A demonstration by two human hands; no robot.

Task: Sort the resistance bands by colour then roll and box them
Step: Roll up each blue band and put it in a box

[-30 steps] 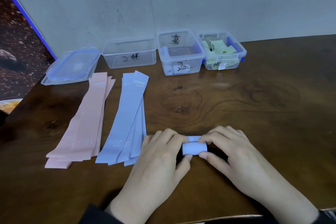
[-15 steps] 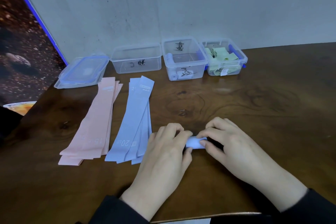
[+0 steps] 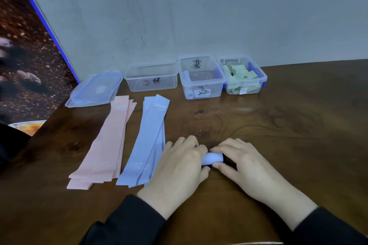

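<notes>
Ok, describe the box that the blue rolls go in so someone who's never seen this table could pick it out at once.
Along the grey wall at the back of the wooden table stand three open clear boxes. Take the middle box, between the left box and the right box. It alone holds small blue rolls; the left one looks empty and the right one holds green bands.

The top blue band (image 3: 143, 141) reads "20 LB" at its 6 o'clock end. The pink band (image 3: 107, 141) shows a faint "15". Black scrawls on the boxes (image 3: 152, 77) are illegible.
</notes>
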